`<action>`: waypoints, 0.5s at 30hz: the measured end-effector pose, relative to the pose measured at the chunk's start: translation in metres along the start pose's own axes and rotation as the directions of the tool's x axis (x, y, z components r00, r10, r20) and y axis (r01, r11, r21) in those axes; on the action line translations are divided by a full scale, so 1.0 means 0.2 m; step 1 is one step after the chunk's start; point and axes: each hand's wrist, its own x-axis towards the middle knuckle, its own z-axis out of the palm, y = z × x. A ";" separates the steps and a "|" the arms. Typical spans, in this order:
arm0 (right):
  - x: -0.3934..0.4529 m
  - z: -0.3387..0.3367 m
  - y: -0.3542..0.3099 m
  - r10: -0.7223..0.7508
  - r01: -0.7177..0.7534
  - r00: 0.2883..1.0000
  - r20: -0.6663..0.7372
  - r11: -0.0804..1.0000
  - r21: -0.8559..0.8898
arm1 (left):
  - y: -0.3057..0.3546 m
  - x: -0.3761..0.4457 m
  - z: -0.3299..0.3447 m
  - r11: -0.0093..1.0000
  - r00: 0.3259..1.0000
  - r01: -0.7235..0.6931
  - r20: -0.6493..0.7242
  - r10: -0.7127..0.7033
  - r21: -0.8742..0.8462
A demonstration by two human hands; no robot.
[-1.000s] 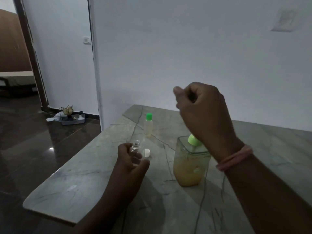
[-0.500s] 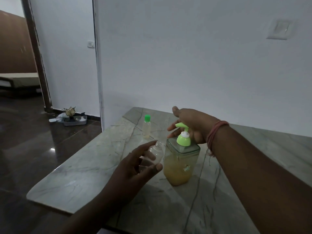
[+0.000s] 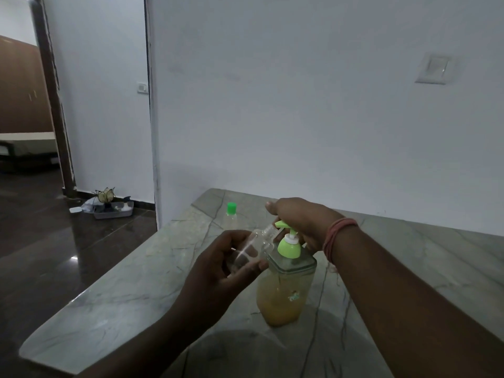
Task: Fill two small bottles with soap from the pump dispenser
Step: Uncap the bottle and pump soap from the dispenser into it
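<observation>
A square clear pump dispenser [image 3: 285, 291] with amber soap and a light green pump head stands on the marble table [image 3: 114, 301]. My right hand [image 3: 302, 222] rests on top of the pump head, fingers curled over it. My left hand [image 3: 218, 271] holds a small clear uncapped bottle [image 3: 255, 245], tilted with its mouth right at the green spout. A second small bottle [image 3: 231, 216] with a green cap stands upright farther back on the table.
A white wall runs close behind the table. The table's left edge drops to a dark glossy floor. A small tray with a plant and clutter [image 3: 109, 207] sits on the floor by the doorway at left.
My left hand lifted the open bottle off the table and brought it up to the spout. My right hand came down from above and settled on the pump head.
</observation>
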 end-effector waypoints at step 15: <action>-0.07 0.02 -0.09 -0.091 0.088 0.996 0.009 0.939 -0.332 | -0.09 0.08 0.07 0.980 0.999 -0.041 -0.010 0.040 -0.193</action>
